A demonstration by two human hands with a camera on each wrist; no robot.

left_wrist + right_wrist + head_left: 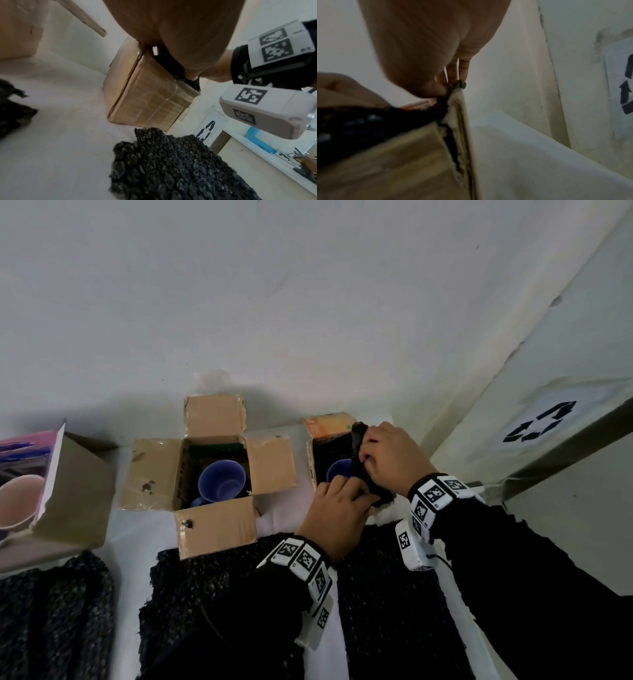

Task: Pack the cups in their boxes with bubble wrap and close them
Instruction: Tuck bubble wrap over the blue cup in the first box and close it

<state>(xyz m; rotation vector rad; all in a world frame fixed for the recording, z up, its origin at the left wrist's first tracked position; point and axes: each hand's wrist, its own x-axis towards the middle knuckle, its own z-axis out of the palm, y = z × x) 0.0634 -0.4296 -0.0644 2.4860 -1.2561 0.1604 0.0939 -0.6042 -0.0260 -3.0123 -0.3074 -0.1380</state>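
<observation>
Three cardboard boxes stand along the wall on the white table (130,546). The right box (327,429), orange on top, holds a blue cup (339,470) partly covered by black bubble wrap (359,474). My left hand (346,487) grips the wrap at the box's near rim. My right hand (368,455) pinches the wrap along the right rim. From the left wrist, the box (150,97) shows its side, with wrap (171,63) under my fingers. The right wrist view has wrap (368,121) bunched at the box corner (457,108). The middle box (154,470) is open with a blue cup (222,481) inside.
The left box (78,484) lies tilted with a pink cup (20,501) in it. Loose sheets of black bubble wrap (212,594) lie along the table's front, one (394,594) under my forearms. A white bin with a recycling sign (541,422) stands close at the right.
</observation>
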